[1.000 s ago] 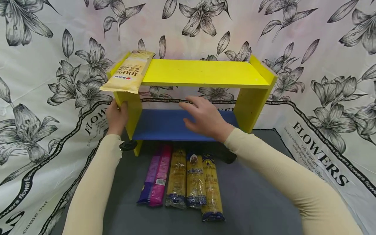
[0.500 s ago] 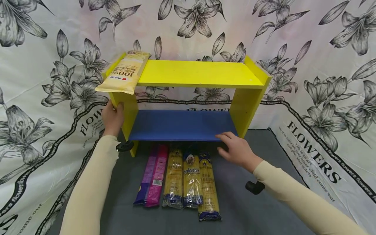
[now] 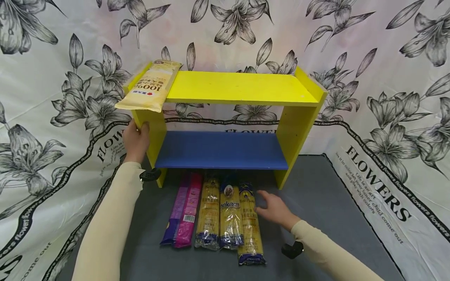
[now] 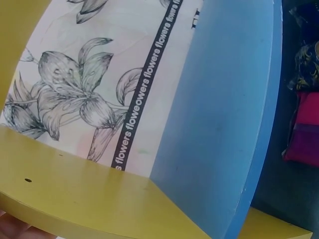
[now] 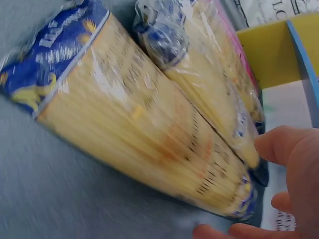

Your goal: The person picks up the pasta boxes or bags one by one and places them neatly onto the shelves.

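Observation:
My left hand (image 3: pixel 135 143) grips the left side panel (image 3: pixel 154 136) of a yellow and blue shelf unit. In the left wrist view only some fingertips (image 4: pixel 22 230) show, at that yellow panel's edge. On the dark table my right hand (image 3: pixel 277 211) is just right of the rightmost spaghetti pack (image 3: pixel 251 228), its thumb and fingers spread and holding nothing. The right wrist view shows this clear, blue-ended spaghetti pack (image 5: pixel 144 119) close up, somewhat blurred, with the fingers beyond its far end. Whether they touch it I cannot tell.
Two more spaghetti packs (image 3: pixel 231 218) and pink and purple packets (image 3: pixel 188 218) lie alongside, their far ends under the blue shelf (image 3: pixel 221 150). A cream packet (image 3: pixel 151 88) rests on the yellow top shelf (image 3: pixel 239 86), overhanging its front. Flower-printed cloth hangs behind.
My right hand has moved from in front of the blue shelf, rightward and down to beside the rightmost spaghetti pack. The left hand keeps its grip on the side panel.

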Tool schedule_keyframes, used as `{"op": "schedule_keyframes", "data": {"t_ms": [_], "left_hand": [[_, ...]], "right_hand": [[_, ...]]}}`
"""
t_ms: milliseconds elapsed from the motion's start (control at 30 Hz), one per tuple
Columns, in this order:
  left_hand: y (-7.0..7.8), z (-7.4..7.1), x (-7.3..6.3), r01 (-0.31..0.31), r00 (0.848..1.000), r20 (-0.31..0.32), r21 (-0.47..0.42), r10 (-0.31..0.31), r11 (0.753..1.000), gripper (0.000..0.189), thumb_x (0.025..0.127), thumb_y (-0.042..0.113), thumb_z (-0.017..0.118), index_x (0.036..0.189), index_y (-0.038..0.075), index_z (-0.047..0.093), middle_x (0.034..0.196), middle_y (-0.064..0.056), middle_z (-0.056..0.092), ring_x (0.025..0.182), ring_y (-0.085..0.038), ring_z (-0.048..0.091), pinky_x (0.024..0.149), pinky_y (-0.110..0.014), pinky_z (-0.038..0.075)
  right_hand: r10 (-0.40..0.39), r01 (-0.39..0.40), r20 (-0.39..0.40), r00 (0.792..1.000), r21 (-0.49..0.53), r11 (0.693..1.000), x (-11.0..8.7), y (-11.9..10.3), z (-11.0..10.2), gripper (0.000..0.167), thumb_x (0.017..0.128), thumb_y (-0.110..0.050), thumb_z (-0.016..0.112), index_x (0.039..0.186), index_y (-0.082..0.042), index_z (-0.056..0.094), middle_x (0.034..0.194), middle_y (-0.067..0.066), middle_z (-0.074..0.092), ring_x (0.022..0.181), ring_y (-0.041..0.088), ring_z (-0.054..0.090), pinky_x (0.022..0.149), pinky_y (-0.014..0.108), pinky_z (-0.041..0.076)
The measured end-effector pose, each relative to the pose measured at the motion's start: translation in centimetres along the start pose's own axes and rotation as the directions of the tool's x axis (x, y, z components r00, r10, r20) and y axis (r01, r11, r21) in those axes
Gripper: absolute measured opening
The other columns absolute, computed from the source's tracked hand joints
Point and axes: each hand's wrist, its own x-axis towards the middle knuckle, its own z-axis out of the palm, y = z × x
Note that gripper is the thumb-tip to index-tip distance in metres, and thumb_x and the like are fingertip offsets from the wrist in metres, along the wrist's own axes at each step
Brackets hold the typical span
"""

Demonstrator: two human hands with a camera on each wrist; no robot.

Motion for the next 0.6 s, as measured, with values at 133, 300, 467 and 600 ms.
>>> {"op": "schedule_keyframes", "data": {"t_ms": [133, 300, 467, 600], "left_hand": [[0.2, 0.0, 0.0, -0.013, 1.0, -0.007, -0.011, 0.013, 1.0, 0.031, 0.106, 0.021, 0.047, 0.112, -0.006, 0.061, 0.091, -0.024, 0.063, 0.076, -0.028, 0.052, 0.069, -0.035, 0.039], [0.3, 0.0, -0.1, -0.003, 1.0, -0.002, -0.015, 0.003, 1.0, 0.031, 0.106, 0.022, 0.047, 0.112, -0.006, 0.061, 0.091, -0.024, 0.063, 0.076, -0.026, 0.052, 0.069, -0.034, 0.039], [0.2, 0.0, -0.2, 0.006, 1.0, 0.002, -0.015, -0.006, 1.0, 0.032, 0.106, 0.022, 0.047, 0.113, -0.006, 0.061, 0.095, -0.026, 0.064, 0.08, -0.033, 0.057, 0.07, -0.035, 0.04], [0.2, 0.0, -0.2, 0.017, 1.0, 0.004, -0.017, -0.017, 1.0, 0.032, 0.106, 0.022, 0.047, 0.112, -0.006, 0.06, 0.094, -0.026, 0.063, 0.081, -0.035, 0.056, 0.07, -0.036, 0.039]], "right_hand": [[0.077, -0.081, 0.05, 0.996, 0.089, 0.993, -0.2, 0.1, 2.1, 0.075, 0.088, -0.025, 0.074, 0.151, 0.001, 0.043, 0.141, 0.028, 0.058, 0.119, 0.044, 0.062, 0.091, 0.056, 0.054], [0.128, -0.134, 0.054, 0.99, 0.127, 0.983, -0.3, 0.4, 3.5, 0.081, 0.088, -0.029, 0.074, 0.154, -0.001, 0.039, 0.137, 0.029, 0.061, 0.117, 0.043, 0.064, 0.091, 0.056, 0.054], [0.112, -0.117, 0.054, 0.992, 0.105, 0.988, 0.0, 0.2, 4.7, 0.083, 0.087, -0.03, 0.075, 0.157, -0.004, 0.037, 0.106, 0.018, 0.069, 0.084, 0.027, 0.064, 0.076, 0.044, 0.051], [0.083, -0.084, 0.039, 0.996, 0.034, 0.996, 0.1, -0.3, 5.3, 0.084, 0.086, -0.032, 0.076, 0.156, -0.005, 0.038, 0.11, 0.02, 0.066, 0.084, 0.025, 0.062, 0.073, 0.045, 0.05]]}}
